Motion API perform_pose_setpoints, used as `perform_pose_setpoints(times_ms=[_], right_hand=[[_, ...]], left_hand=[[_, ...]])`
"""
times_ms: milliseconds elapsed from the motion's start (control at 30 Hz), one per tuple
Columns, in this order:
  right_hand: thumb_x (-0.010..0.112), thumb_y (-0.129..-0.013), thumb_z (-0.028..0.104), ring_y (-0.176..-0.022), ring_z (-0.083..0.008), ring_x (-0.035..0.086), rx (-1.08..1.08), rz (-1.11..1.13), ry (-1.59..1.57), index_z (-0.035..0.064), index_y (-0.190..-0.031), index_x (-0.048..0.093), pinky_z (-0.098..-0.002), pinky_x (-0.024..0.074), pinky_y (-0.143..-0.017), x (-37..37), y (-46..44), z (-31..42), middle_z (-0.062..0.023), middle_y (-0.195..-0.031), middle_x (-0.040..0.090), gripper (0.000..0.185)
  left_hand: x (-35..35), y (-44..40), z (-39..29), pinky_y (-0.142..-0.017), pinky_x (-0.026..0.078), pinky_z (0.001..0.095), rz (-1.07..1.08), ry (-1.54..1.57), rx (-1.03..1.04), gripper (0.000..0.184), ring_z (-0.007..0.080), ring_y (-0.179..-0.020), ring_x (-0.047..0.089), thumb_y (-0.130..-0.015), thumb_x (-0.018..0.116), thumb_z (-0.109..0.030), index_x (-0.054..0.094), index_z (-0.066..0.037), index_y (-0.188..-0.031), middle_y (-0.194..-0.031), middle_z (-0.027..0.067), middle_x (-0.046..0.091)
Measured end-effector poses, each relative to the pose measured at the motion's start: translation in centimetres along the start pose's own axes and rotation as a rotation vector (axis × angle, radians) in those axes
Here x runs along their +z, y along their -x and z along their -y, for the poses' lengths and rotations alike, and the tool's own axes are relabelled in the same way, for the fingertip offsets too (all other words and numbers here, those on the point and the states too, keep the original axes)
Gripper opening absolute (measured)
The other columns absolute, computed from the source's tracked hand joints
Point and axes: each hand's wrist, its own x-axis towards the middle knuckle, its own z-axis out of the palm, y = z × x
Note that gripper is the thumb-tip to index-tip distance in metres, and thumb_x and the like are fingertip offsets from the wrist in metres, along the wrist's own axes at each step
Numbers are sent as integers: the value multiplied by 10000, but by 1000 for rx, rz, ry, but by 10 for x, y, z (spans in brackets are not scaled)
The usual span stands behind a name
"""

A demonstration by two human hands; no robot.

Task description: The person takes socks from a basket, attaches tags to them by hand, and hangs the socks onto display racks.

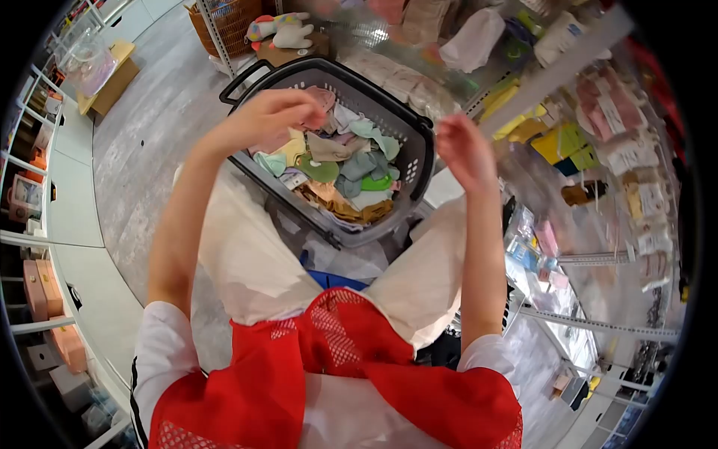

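A grey basket with a black rim (424,161) stands between the person's knees, holding a heap of small folded cloth items (344,157) in green, pink, grey, brown and white. Over the basket's left side hangs my left hand (280,112), fingers loosely bent and a little apart, with nothing seen in them. My right hand (465,153) is raised just outside the basket's right rim. Its fingers are loosely curled, slightly blurred, and hold nothing visible. Neither hand appears to touch the cloth.
Racks of packed clothing (609,112) stand on the right. Above the basket are a wicker basket (224,30), plush toys (288,31) on a cardboard box and clear-wrapped goods (393,75). White cabinets (75,157) and shelves line the left. Part of something blue (333,280) shows below the basket.
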Motion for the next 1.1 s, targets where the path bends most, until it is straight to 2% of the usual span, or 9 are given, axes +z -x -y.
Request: perform_pose_setpoints(times_ms=[100, 167, 267, 300, 400, 500, 800, 900, 1100], right_hand=[[437, -884, 228, -678, -116, 578, 143, -170, 468, 29, -890, 614, -233, 427, -551, -8, -73, -54, -32, -787, 619, 267], [468, -862, 240, -666, -126, 591, 157, -43, 764, 26, -881, 622, -259, 442, -558, -34, -101, -92, -61, -785, 634, 265], [523, -807, 260, -765, -314, 598, 151, 120, 1550, 37, -861, 630, -397, 475, -668, -44, -112, -121, -147, -857, 602, 253], [539, -798, 269, -800, -339, 585, 201, 205, 1698, 35, -844, 628, -416, 475, -688, -37, -107, -122, -153, -888, 586, 255], [568, -784, 287, -833, -331, 572, 281, 242, 1729, 25, -832, 614, -425, 474, -705, -48, -118, -152, -152, -923, 550, 270], [546, -812, 272, -858, -310, 562, 398, 312, 1774, 22, -895, 583, -397, 459, -728, -37, -119, -155, -144, -932, 540, 265], [625, -734, 231, -976, -317, 513, 384, 215, 1798, 14, -1000, 532, -423, 435, -784, 8, -102, -160, -137, -1002, 519, 356], [653, -697, 227, -971, -302, 500, -48, 58, 1796, 20, -1004, 523, -405, 431, -768, 15, -99, -184, -129, -1031, 509, 392], [638, -721, 188, -984, -316, 503, 115, -212, 1557, 9, -1101, 487, -408, 425, -803, 31, -107, -192, -168, -1124, 485, 446]], left_hand=[[-4, -50, 71, -759, 452, 310, 51, -361, -99, 213, 202, -834, 575, -834, 534, -187, 582, -11, -944, -920, 89, 590], [-13, -68, 113, -730, 456, 322, 61, -743, -151, 192, 219, -830, 577, -796, 562, -178, 592, -26, -909, -902, 94, 586], [-24, -64, 179, -666, 459, 363, 83, -1338, -59, 174, 248, -806, 578, -708, 595, -170, 604, -61, -843, -834, 75, 567], [-18, -62, 187, -670, 459, 363, 143, -1259, -103, 175, 244, -810, 577, -707, 594, -171, 607, -66, -847, -829, 70, 566], [-1, -77, 190, -683, 457, 360, 304, -1066, -234, 181, 226, -847, 563, -699, 587, -177, 614, -87, -853, -838, 39, 553], [21, -70, 218, -706, 437, 355, 500, -966, -47, 299, 230, -871, 539, -670, 613, -186, 574, -66, -941, -944, 64, 517], [15, -59, 254, -762, 432, 343, 454, -1076, 234, 706, 279, -1002, 444, -532, 710, -130, 436, -60, -1178, -1132, 100, 440], [11, -63, 257, -772, 439, 364, 467, -1060, 168, 723, 300, -1018, 457, -559, 687, -105, 401, -56, -1222, -1196, 120, 398], [-15, -99, 249, -667, 477, 404, 363, -534, -71, 535, 344, -773, 576, -675, 564, -29, 412, -32, -1188, -927, 196, 568]])
